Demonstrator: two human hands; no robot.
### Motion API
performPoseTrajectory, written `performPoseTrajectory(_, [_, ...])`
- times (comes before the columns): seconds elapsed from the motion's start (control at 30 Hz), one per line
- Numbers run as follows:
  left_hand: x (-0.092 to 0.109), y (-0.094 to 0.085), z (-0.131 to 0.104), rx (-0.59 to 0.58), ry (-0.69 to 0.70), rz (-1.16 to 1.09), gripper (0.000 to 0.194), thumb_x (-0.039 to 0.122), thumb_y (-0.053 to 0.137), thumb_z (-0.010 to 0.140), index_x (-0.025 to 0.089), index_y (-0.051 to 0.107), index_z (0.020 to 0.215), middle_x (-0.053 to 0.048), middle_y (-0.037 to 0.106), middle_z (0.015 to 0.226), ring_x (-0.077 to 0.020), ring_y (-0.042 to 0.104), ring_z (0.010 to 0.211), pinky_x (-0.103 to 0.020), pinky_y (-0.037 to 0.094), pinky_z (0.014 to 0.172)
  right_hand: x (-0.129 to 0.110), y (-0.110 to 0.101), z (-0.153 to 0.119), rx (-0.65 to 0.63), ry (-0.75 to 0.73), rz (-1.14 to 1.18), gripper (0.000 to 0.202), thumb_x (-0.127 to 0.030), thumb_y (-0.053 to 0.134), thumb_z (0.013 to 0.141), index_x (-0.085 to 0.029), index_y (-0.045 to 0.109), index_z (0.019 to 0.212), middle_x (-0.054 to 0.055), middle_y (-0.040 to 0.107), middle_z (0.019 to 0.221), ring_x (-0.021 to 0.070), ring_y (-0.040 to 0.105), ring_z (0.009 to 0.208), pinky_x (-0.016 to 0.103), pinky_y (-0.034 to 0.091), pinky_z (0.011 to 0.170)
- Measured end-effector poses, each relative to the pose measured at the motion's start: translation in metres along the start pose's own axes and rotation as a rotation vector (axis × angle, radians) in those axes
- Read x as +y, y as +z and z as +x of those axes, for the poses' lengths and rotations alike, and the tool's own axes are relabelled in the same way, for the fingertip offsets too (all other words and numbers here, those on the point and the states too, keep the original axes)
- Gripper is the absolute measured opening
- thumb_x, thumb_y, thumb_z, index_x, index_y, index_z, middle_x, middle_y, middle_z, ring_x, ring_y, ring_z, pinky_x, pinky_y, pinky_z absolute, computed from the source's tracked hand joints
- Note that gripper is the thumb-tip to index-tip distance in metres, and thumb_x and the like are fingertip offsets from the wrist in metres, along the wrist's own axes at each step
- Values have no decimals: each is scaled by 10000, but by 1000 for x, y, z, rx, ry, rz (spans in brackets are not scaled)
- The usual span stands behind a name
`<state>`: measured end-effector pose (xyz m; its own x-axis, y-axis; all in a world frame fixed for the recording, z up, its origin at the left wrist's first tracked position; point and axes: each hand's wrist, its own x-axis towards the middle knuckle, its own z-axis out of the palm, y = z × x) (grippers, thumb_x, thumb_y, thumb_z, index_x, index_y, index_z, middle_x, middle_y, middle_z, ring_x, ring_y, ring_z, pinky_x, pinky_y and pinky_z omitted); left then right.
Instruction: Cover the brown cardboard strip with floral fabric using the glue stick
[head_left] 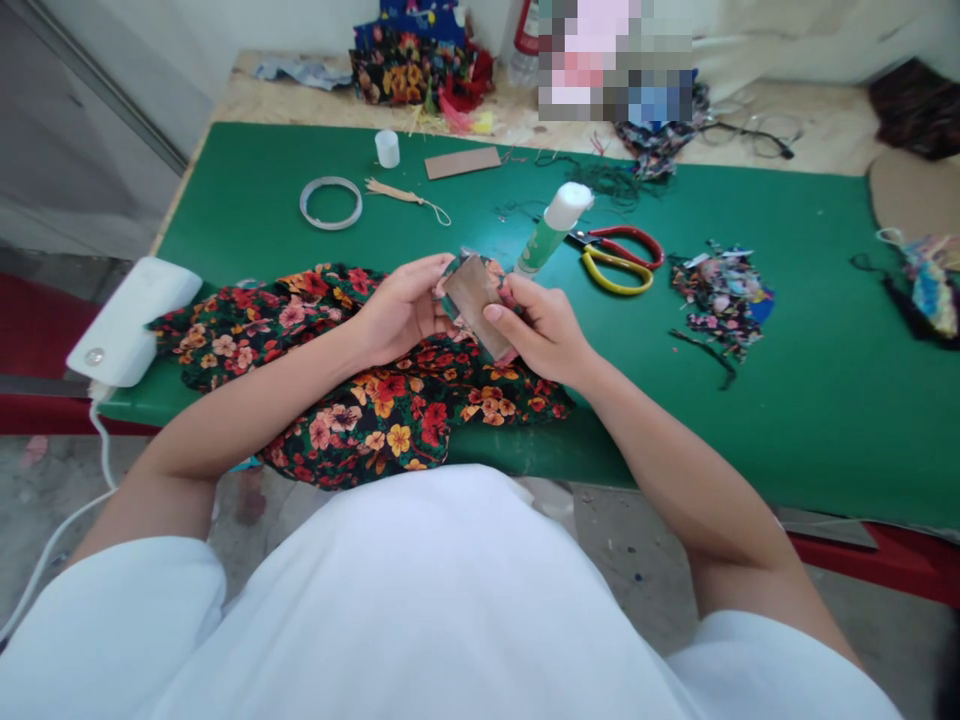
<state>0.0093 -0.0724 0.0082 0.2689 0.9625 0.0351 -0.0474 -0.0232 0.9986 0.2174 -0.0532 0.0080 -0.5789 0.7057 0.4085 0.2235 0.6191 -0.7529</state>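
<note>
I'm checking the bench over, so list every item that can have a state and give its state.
Brown piece: tilted, gripped by right hand
Floral cloth: crumpled
Scissors: handles apart, blades partly hidden
White-topped tube: upright
Small white cylinder: upright
Ring: lying flat
Tassel: lying flat
Scraps: loosely heaped
White box: cord attached
Eyeglasses: folded or not, unclear

Legible text, brands, numbers or signs: none. Label, green with pale marks, on the white-capped tube [545, 245]: noted, but the marks are too small and blurred to be read. Label, red with pale marks, on the bottle [523, 68] at the back: partly cut off by the upper edge of the view; no wording can be made out.
</note>
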Motion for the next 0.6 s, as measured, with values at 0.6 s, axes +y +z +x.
performPoseTrajectory(0.6, [-3, 10, -5, -33, -103, -149, 518, 721, 587, 920, 212, 679, 913, -28, 685, 734, -152, 628, 597, -296, 514, 538, -3, -5, -1, -24, -33, 9, 556, -664, 517, 1021, -219, 399, 709, -62, 315, 595, 90, 286, 564, 293, 220, 552])
